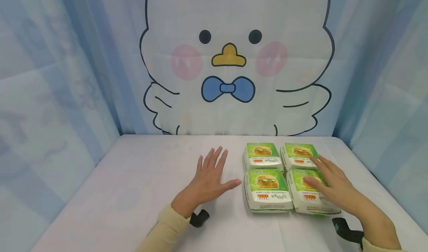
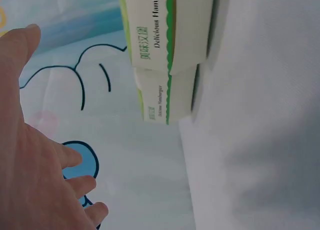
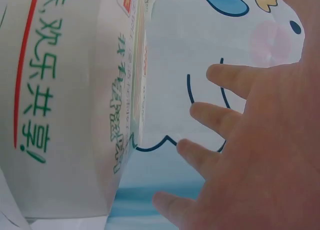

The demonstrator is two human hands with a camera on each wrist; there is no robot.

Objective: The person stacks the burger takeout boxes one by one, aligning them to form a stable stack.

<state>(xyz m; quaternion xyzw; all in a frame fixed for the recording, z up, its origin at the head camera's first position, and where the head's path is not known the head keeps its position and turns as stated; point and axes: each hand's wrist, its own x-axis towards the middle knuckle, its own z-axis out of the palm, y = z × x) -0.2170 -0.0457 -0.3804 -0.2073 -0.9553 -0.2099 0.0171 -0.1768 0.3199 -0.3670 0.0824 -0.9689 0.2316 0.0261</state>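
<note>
Several hamburger boxes, green and white with a burger picture on top, are grouped in two rows on the right half of the table. In the head view these are the front left box (image 1: 271,196), the front right box (image 1: 309,203), the back left box (image 1: 262,151) and the back right box (image 1: 295,150). My left hand (image 1: 208,185) is spread to the left of the group, its thumb pointing at the front left box. Over the right-hand boxes my right hand (image 1: 339,189) extends with straight fingers, overlapping both in this view. Neither hand holds anything.
The boxes stand on a white-covered table (image 1: 140,192). Behind it hangs a curtain (image 1: 227,114) with a cartoon bird, and blue patterned curtains close both sides. Each wrist wears a black strap mount, such as the left mount (image 1: 200,218).
</note>
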